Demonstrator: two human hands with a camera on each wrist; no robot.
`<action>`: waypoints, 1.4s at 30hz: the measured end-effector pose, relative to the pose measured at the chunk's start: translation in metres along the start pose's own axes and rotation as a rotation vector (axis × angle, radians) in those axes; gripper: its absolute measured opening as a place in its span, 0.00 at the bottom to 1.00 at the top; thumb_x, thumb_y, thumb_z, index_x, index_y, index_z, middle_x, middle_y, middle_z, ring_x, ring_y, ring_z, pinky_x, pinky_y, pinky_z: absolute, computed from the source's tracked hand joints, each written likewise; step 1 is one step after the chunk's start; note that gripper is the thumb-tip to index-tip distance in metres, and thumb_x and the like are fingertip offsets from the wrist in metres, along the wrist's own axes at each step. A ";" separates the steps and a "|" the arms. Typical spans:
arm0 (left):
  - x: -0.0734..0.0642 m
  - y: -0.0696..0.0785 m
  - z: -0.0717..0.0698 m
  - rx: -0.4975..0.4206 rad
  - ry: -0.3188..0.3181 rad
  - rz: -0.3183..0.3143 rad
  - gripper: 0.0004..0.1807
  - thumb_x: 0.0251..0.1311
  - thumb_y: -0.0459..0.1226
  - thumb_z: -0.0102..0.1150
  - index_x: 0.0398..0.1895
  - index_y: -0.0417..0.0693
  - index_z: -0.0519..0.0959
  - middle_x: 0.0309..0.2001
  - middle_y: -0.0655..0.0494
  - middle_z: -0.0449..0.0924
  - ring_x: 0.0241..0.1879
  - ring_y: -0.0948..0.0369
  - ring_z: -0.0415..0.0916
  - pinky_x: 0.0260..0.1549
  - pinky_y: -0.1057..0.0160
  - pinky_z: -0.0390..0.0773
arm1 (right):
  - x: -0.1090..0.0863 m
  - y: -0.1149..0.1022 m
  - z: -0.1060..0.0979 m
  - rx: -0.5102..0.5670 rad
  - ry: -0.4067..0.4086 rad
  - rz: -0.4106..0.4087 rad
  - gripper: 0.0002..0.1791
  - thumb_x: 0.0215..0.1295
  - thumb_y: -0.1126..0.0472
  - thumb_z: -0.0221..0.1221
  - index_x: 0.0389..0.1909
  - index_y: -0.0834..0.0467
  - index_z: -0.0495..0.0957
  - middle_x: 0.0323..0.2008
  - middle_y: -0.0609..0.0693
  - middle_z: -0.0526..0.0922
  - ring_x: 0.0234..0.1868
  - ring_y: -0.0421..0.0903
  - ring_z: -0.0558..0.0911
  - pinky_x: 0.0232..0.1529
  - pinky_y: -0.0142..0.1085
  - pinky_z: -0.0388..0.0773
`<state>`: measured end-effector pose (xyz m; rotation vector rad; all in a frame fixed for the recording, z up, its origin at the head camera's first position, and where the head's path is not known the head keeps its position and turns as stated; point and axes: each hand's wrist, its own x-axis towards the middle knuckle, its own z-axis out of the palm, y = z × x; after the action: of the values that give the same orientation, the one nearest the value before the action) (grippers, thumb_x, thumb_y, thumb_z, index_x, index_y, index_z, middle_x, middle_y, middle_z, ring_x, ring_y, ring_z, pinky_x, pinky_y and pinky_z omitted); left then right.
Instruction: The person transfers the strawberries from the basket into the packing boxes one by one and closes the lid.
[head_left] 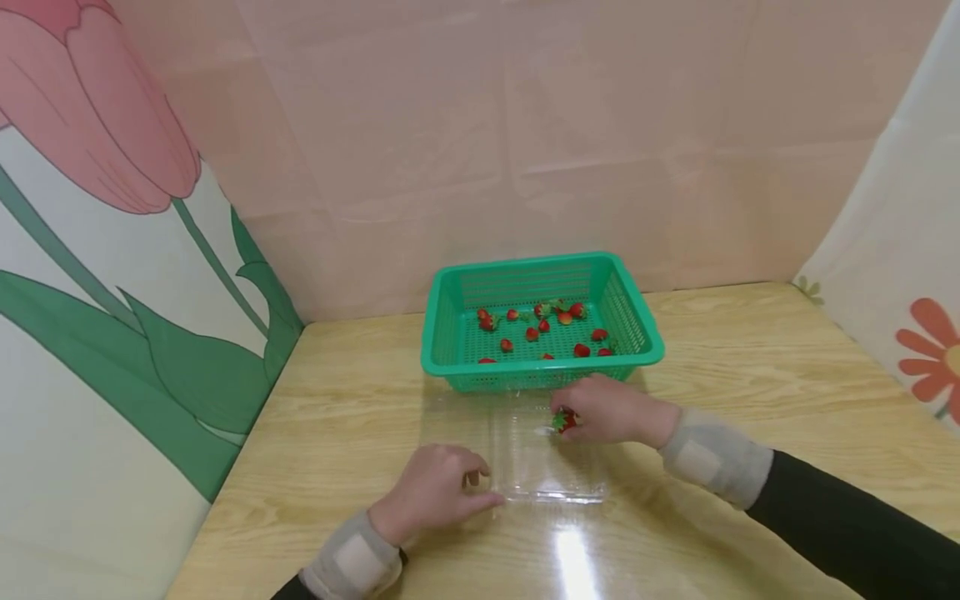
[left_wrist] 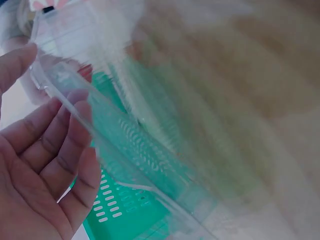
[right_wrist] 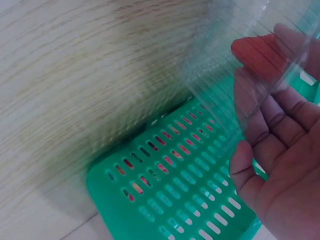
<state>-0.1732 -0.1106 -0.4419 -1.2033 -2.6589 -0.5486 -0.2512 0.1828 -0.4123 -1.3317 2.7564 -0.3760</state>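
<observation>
My right hand [head_left: 606, 408] pinches a red strawberry [head_left: 567, 422] with its green leaves turned left. It holds the berry over the right half of a clear, hinged plastic box [head_left: 543, 475]; in the right wrist view the strawberry [right_wrist: 262, 56] shows through the ribbed plastic. My left hand [head_left: 442, 487] is at the box's near left corner, thumb tip at the edge and fingers loosely bent. In the left wrist view, those fingers [left_wrist: 62, 145] lie along the rim, fingertips partly behind clear plastic. The box's other half [head_left: 455, 421] lies opened out to the left.
Just behind the box stands a green slotted basket [head_left: 543, 379], with several strawberries [head_left: 532, 334] scattered over its floor. Both stand on a wood-grain table [head_left: 360, 400]. A pink cloth wall [head_left: 525, 167] rises at the back, and flower-printed cloths [head_left: 97, 333] hang at both sides.
</observation>
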 end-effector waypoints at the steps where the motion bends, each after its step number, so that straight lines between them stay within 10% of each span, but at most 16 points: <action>1: 0.001 0.000 0.000 -0.020 -0.012 -0.013 0.20 0.52 0.56 0.69 0.32 0.50 0.86 0.23 0.67 0.80 0.22 0.76 0.71 0.24 0.77 0.69 | 0.000 0.000 0.001 -0.002 -0.006 0.009 0.11 0.52 0.58 0.72 0.33 0.53 0.79 0.23 0.37 0.74 0.24 0.36 0.70 0.28 0.35 0.70; 8: 0.003 -0.002 0.001 -0.108 -0.078 -0.078 0.18 0.53 0.56 0.69 0.31 0.52 0.86 0.20 0.74 0.73 0.20 0.79 0.66 0.25 0.77 0.68 | 0.002 0.000 0.005 -0.038 -0.027 0.049 0.12 0.51 0.57 0.73 0.30 0.51 0.78 0.21 0.37 0.74 0.22 0.35 0.69 0.26 0.35 0.68; 20: 0.021 -0.009 0.001 -0.568 -0.178 -0.447 0.12 0.60 0.49 0.65 0.27 0.52 0.84 0.18 0.59 0.78 0.16 0.67 0.69 0.16 0.68 0.70 | 0.003 -0.002 0.013 -0.116 -0.011 0.120 0.13 0.48 0.52 0.74 0.27 0.47 0.77 0.19 0.33 0.72 0.23 0.35 0.69 0.34 0.44 0.64; 42: 0.040 -0.003 0.001 -0.571 -0.198 -0.568 0.24 0.61 0.50 0.64 0.15 0.41 0.80 0.14 0.51 0.78 0.13 0.63 0.69 0.15 0.66 0.67 | 0.001 -0.006 0.005 -0.104 -0.010 0.111 0.17 0.48 0.51 0.73 0.36 0.53 0.82 0.22 0.37 0.76 0.24 0.37 0.71 0.32 0.42 0.69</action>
<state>-0.2015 -0.0845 -0.4315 -0.5821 -3.1281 -1.4164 -0.2465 0.1770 -0.4155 -1.1901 2.8612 -0.2215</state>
